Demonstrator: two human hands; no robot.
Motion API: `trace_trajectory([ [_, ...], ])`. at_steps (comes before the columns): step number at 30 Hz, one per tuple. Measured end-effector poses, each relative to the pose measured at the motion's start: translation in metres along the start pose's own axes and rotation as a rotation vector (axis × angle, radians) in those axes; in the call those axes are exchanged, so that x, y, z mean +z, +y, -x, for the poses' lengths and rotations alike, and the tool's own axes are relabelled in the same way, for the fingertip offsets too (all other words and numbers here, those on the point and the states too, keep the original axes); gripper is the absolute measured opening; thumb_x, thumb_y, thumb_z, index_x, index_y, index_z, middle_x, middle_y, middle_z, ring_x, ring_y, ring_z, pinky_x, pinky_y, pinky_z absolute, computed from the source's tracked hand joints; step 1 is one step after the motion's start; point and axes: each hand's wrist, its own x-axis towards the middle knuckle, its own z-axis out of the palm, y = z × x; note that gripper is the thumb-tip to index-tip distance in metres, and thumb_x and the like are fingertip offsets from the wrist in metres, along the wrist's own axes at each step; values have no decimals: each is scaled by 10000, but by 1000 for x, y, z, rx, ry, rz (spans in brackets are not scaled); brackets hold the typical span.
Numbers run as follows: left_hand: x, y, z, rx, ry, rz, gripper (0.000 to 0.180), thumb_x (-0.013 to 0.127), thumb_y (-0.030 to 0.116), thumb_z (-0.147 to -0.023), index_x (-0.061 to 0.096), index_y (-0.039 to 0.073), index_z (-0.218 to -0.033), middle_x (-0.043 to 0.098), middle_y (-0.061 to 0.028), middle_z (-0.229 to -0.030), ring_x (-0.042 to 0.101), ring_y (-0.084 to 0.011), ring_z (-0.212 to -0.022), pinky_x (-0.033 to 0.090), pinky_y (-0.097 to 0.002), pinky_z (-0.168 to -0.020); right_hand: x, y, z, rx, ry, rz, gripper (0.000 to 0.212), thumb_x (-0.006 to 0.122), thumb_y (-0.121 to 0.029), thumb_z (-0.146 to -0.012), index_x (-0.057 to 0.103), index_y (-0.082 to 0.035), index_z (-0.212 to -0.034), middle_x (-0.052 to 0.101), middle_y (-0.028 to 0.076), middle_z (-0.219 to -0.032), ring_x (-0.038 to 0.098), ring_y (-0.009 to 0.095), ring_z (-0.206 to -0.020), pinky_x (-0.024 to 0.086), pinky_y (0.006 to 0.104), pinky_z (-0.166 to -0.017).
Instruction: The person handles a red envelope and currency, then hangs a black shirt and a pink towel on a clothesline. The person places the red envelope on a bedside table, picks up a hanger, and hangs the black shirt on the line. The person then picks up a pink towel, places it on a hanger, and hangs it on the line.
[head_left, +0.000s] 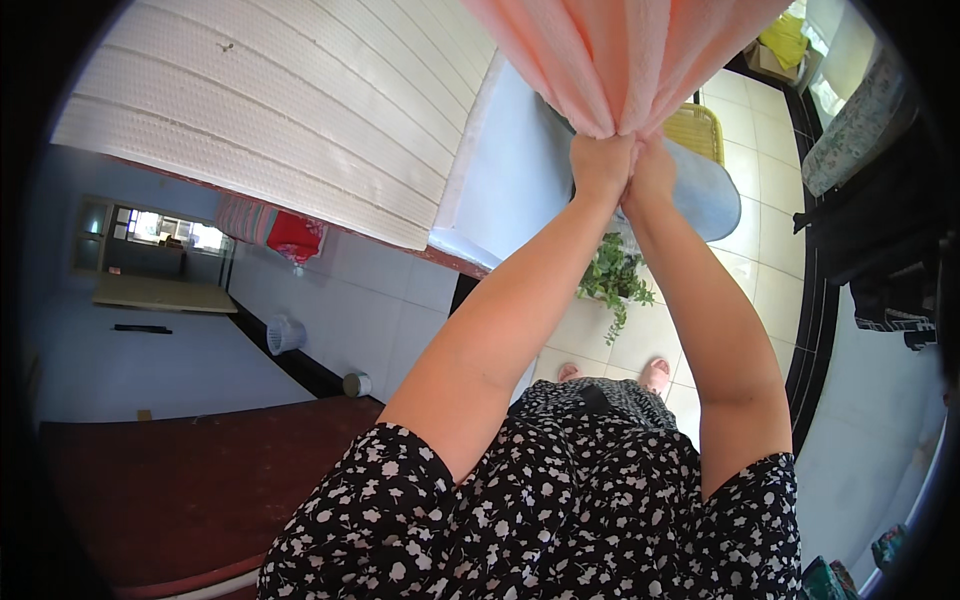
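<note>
A soft pink plush cloth (630, 70) spreads out at the top of the view and runs past its edge, so its full size is hidden. Its lower end is bunched into tight folds between my hands. My left hand (602, 165) is closed on the gathered folds. Right beside it, touching, my right hand (652, 172) is closed on the same bunch. Both forearms reach straight forward, wrists close together. The fingertips are mostly out of sight.
A broad white ribbed surface (280, 110) with a red-brown edge lies to the left. Beneath my wrists is a leafy green plant (610, 272). A yellow chair (697, 130) with a light blue pad (708, 195) stands beyond. Dark clothes (880, 220) hang at right.
</note>
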Motion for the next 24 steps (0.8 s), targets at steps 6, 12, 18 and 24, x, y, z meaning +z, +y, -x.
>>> trace_trajectory([
  [6, -5, 12, 5, -9, 8, -56, 344, 657, 86, -745, 588, -89, -1033, 643, -143, -944, 621, -178, -752, 493, -291, -625, 1, 7, -9, 57, -18, 117, 304, 405, -246, -939, 583, -5, -992, 615, 91, -861, 577, 169, -697, 467, 317, -591],
  [12, -23, 1, -3, 110, 31, -134, 312, 672, 126, -722, 600, -73, -951, 663, -111, -790, 618, -152, -657, 473, -273, -586, -7, 24, -32, 149, -236, 151, 391, 433, -373, -942, 529, -37, -1117, 615, 81, -977, 613, 196, -838, 498, 341, -649],
  [18, -37, 10, -25, 105, 123, -99, 386, 697, 156, -747, 582, -57, -1048, 650, -110, -886, 620, -174, -724, 482, -284, -625, -31, 6, 19, 374, -459, 190, 804, 429, -681, -842, 262, -159, -1431, 356, 84, -1431, 392, 273, -1272, 316, 549, -997],
  [24, -36, 40, 2, -119, 50, 52, 460, 669, 189, -778, 539, -45, -1152, 625, -121, -993, 618, -204, -833, 493, -304, -698, -32, 27, 38, 406, -691, -257, 813, 349, -704, -853, 247, -142, -1432, 327, 81, -1447, 343, 260, -1312, 275, 508, -1044],
])
